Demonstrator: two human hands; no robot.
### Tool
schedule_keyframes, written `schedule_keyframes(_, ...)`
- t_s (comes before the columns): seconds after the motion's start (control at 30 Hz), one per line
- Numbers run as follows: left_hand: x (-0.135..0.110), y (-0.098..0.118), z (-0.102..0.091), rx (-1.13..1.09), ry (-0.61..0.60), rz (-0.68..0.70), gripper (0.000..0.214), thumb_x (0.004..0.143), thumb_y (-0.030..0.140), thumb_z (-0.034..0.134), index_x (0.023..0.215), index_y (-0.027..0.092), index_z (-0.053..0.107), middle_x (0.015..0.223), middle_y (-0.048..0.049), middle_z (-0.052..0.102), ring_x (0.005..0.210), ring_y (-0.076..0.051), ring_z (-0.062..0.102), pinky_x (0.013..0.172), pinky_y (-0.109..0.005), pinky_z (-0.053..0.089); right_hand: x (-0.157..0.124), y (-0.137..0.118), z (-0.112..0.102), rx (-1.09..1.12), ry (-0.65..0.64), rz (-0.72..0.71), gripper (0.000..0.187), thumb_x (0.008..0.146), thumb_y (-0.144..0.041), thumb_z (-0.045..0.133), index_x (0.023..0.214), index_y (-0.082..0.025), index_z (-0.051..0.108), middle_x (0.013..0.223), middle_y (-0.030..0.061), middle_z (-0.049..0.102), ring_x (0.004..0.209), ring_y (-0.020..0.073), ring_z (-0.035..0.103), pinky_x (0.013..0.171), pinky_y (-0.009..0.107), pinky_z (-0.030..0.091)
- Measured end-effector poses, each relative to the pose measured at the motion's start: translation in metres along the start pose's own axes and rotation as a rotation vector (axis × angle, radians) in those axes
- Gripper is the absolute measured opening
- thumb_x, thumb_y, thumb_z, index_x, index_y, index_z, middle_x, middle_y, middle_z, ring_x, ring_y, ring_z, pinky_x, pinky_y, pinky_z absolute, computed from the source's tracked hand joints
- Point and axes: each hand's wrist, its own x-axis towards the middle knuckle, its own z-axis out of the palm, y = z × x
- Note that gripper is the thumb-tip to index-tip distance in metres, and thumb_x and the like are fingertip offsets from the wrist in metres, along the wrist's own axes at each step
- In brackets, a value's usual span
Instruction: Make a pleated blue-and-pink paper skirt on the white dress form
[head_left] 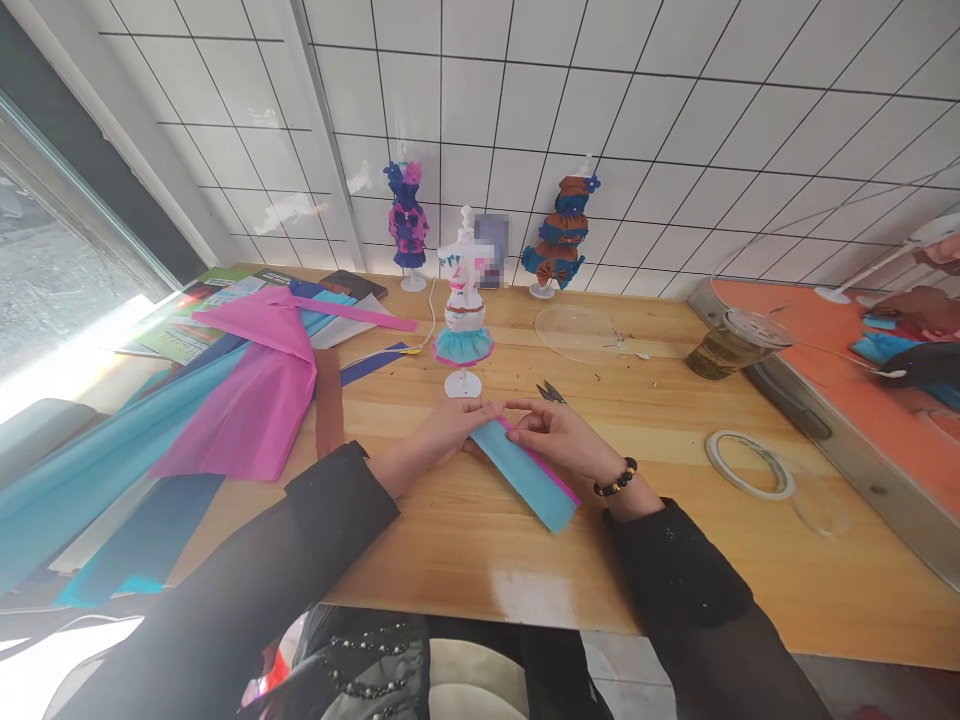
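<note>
A light blue paper strip (525, 475) with a pink strip along its far edge lies slanted on the wooden table (465, 540). My left hand (450, 430) pinches its upper end, fingers closed on it. My right hand (559, 435), with a bead bracelet at the wrist, grips the same end from the right. A small mannequin (463, 310) in a white, pink and blue paper dress stands just beyond my hands. Small scissors (551, 392) lie by my right hand's fingertips.
Sheets of pink, light blue and dark blue paper (247, 400) cover the table's left side. Two more dressed mannequins (409, 225) (562, 240) stand by the tiled wall. A tape roll (748, 465), a plastic cup (731, 345) and an orange tray (840, 400) are on the right.
</note>
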Motion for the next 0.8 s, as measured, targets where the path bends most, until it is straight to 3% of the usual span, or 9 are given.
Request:
schedule_keyframes(0.3, 0.004, -0.011, -0.005, 0.103, 0.086, 0.105, 0.037, 0.068, 0.05, 0.066, 0.079, 0.015, 0.06, 0.068, 0.0004, 0.059, 0.062, -0.012, 0.056, 0.061, -0.025, 0.044, 0.0, 0.003, -0.006, -0.005, -0.053, 0.045, 0.059, 0.072, -0.042, 0.065, 0.123, -0.013, 0.053, 0.064, -0.0035, 0.059, 0.056, 0.0092, 0.048, 0.055, 0.023, 0.038)
schedule_keyframes(0.57, 0.004, -0.011, -0.006, 0.26, 0.13, 0.2, 0.037, 0.066, 0.048, 0.067, 0.079, 0.014, 0.063, 0.073, -0.0011, 0.061, 0.067, -0.012, 0.054, 0.062, -0.024, 0.04, -0.001, -0.003, -0.002, -0.025, -0.084, 0.002, 0.056, 0.074, -0.044, 0.063, 0.122, -0.016, 0.056, 0.052, -0.0084, 0.044, 0.047, 0.0056, 0.032, 0.045, 0.019, 0.027)
schedule_keyframes(0.7, 0.005, -0.012, -0.005, 0.229, 0.16, 0.187, 0.037, 0.064, 0.045, 0.069, 0.081, 0.013, 0.062, 0.071, -0.0009, 0.06, 0.062, -0.011, 0.051, 0.059, -0.023, 0.037, 0.0, 0.0, -0.002, -0.016, -0.059, 0.03, 0.054, 0.071, -0.045, 0.065, 0.116, -0.016, 0.059, 0.054, -0.0067, 0.05, 0.049, 0.0063, 0.038, 0.046, 0.019, 0.03)
schedule_keyframes(0.8, 0.002, -0.009, -0.003, 0.211, 0.218, 0.197, 0.046, 0.063, 0.043, 0.071, 0.097, 0.014, 0.061, 0.067, 0.0013, 0.057, 0.057, -0.009, 0.047, 0.055, -0.021, 0.035, 0.0, 0.001, -0.004, 0.017, -0.073, 0.073, 0.051, 0.069, -0.046, 0.067, 0.109, -0.015, 0.062, 0.057, -0.0044, 0.056, 0.049, 0.0069, 0.043, 0.046, 0.02, 0.033)
